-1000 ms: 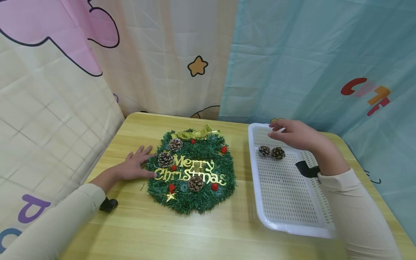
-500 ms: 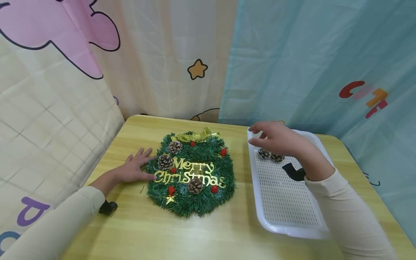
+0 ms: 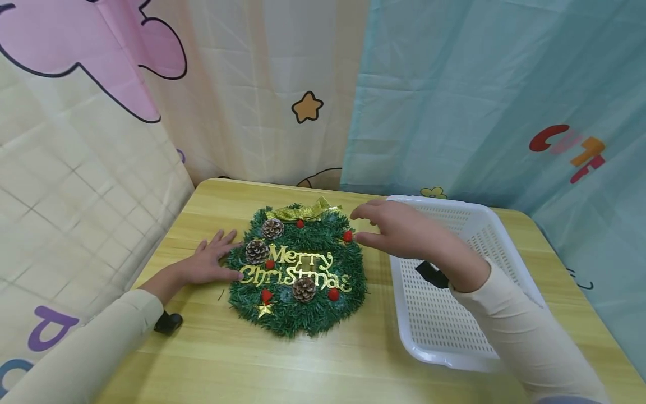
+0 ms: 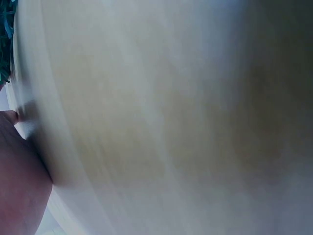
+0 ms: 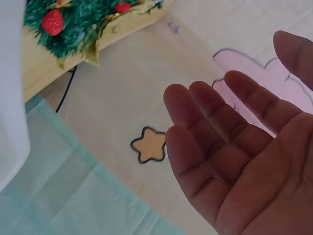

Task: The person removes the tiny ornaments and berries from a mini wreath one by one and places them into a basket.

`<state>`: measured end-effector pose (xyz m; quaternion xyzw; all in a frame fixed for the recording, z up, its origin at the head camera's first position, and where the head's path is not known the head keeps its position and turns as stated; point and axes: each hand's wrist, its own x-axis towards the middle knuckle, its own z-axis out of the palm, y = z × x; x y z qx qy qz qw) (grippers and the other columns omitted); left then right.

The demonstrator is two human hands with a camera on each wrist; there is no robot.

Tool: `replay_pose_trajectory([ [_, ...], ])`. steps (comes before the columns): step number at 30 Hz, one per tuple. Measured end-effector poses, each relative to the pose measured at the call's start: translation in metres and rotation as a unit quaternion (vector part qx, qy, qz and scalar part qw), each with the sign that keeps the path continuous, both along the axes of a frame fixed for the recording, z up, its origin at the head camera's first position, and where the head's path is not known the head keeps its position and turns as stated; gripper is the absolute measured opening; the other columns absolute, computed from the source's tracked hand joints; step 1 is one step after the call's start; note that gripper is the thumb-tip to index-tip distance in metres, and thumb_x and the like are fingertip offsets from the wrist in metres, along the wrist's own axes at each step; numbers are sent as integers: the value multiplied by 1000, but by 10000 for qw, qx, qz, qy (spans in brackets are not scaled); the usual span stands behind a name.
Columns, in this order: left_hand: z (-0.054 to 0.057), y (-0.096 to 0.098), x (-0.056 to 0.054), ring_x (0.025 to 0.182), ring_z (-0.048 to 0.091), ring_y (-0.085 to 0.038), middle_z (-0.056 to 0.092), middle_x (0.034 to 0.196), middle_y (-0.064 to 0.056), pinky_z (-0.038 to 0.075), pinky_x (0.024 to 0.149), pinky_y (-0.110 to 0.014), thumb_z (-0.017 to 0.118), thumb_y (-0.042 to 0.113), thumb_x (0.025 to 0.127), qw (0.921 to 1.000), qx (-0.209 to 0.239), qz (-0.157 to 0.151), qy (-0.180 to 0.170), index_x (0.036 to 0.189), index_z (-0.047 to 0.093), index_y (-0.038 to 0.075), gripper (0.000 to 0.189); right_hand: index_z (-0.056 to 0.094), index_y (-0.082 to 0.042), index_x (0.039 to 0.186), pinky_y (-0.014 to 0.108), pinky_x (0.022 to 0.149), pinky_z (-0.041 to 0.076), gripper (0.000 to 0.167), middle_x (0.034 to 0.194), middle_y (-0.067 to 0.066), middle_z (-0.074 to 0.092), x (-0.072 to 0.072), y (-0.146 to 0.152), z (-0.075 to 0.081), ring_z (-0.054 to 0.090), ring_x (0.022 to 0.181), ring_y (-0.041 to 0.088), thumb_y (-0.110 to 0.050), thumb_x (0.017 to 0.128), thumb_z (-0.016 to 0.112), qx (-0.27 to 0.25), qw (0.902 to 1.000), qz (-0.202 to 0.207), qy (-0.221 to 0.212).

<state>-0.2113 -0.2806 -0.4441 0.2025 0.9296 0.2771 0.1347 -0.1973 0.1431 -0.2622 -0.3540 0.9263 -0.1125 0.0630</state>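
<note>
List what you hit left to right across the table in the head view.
Left hand → green Christmas wreath → white basket. Leaving out the right hand: it partly overlaps the basket in that view.

The wreath [image 3: 318, 238] is deep green, dotted with red berries [image 3: 333, 294], brown pinecones [image 3: 304, 289] with pale tips, gold lettering [image 3: 277, 253] and a glittery gold ribbon [image 3: 303, 212]. Toward the right edge of the yellowish, wood-grained tabletop [image 3: 303, 370], the basket [image 3: 444, 322] is white with slotted patterning. Beyond the far edge, a peach-cream curtain [image 3: 252, 112] bears a black-outlined orange star [image 3: 307, 107].
</note>
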Motion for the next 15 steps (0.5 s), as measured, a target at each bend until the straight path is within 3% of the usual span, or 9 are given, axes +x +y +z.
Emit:
replay_pose_trajectory([
  [11, -4, -1, -3, 147, -13, -44, 3, 165, -20, -11, 109, -69, 72, 54, 86, 10000, -6, -5, 5, 154, 35, 5, 92, 63, -11, 129, 37, 84, 53, 39, 121, 3, 63, 6, -33, -13, 64, 95, 16, -32, 96, 67, 59, 9951, 914, 374],
  [15, -5, -1, -2, 147, -13, -45, 4, 164, -21, -10, 108, -70, 73, 53, 85, 10000, -3, 12, 29, 154, 36, 5, 92, 64, -10, 129, 39, 88, 52, 40, 123, 4, 63, 3, -43, -19, 64, 101, 18, -33, 97, 67, 106, 9931, 1110, 376],
])
